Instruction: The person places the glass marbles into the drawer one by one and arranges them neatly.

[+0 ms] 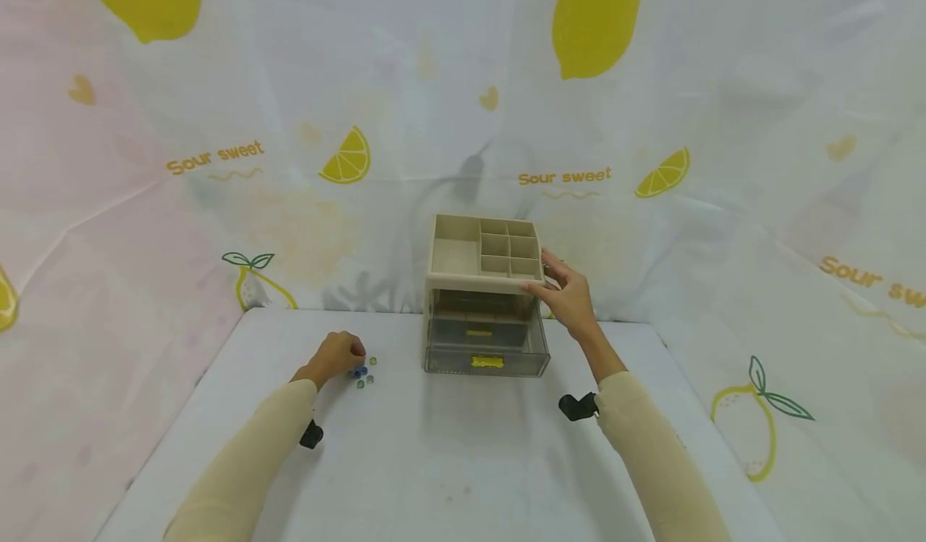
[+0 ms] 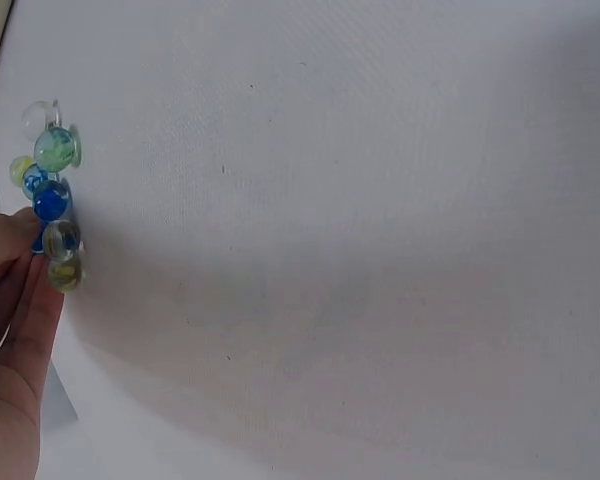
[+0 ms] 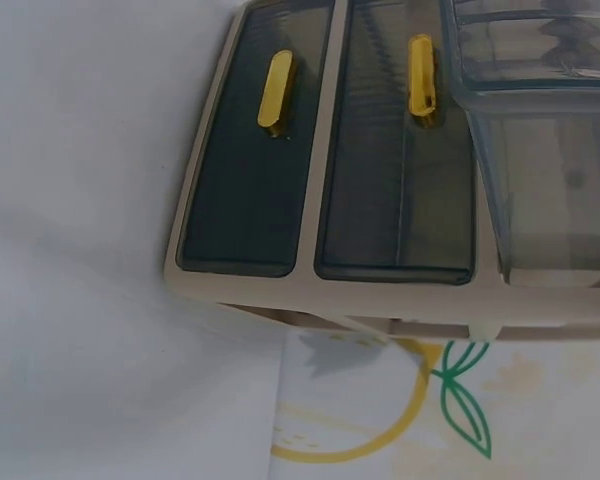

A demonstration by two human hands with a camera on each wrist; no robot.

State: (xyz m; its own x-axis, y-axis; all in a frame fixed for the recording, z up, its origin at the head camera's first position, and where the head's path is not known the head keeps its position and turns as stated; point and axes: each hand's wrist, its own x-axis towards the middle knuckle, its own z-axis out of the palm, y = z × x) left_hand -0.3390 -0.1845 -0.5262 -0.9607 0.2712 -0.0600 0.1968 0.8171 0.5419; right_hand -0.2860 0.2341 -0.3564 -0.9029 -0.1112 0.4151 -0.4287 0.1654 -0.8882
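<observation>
While the left hand (image 1: 335,357) is down on the left part of the white desk (image 1: 391,461), we find its fingers bent and its thumb facing them, right at a small cluster of glass marbles (image 1: 361,371); in the left wrist view a dark blue one shows by the thumb tip, but we cannot tell whether any is actually pinched. The marbles lie just to the right of those fingertips, touching or nearly so, and well apart from the other hand. Further right, past a bare stretch of desk, stands the beige organizer (image 1: 473,284), its top drawer (image 1: 448,363) jutting out toward us, long side running left to right. The relation that matters most, we judge, is this sideways one: the open drawer lies to the right of the marbles and above desk level, with the left hand nearer the marbles. At the organizer's right side, the right hand (image 1: 569,294) grips its upper edge, thumb over the front and fingers along the side, close above the drawer.
</observation>
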